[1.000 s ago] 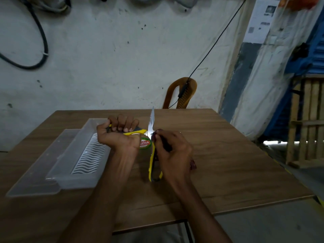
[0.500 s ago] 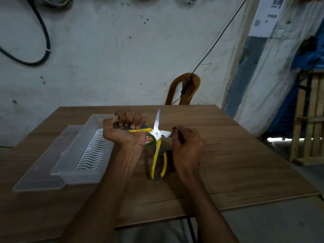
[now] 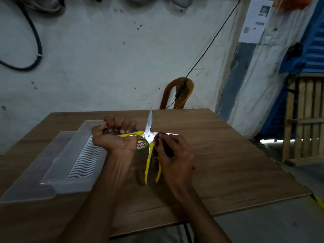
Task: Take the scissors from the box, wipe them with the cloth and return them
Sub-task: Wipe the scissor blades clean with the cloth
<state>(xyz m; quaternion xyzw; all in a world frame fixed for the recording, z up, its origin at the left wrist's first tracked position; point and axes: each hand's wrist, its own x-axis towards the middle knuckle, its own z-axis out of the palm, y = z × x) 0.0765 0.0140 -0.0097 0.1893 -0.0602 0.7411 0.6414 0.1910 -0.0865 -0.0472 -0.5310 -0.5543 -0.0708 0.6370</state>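
Yellow-handled scissors (image 3: pixel 149 135) are held spread wide above the wooden table (image 3: pixel 219 163), one blade pointing up and away, the other pointing right. My left hand (image 3: pixel 114 135) grips one yellow handle in a fist. The second handle loop hangs down toward me. My right hand (image 3: pixel 173 155) pinches a small dark cloth (image 3: pixel 166 148) against the right-pointing blade near the pivot. A clear plastic box (image 3: pixel 57 171) with a wavy ribbed floor lies on the table to the left of my left hand.
The box's clear lid (image 3: pixel 26 183) lies under and beside the box at the table's left edge. A brown plastic chair (image 3: pixel 178 93) stands behind the table against the wall, with a black cable hanging over it. Wooden pallets (image 3: pixel 305 120) stand at the right.
The scissors have been spread wider, so one blade now points right. My right hand with the cloth has moved from the handle area onto that blade.
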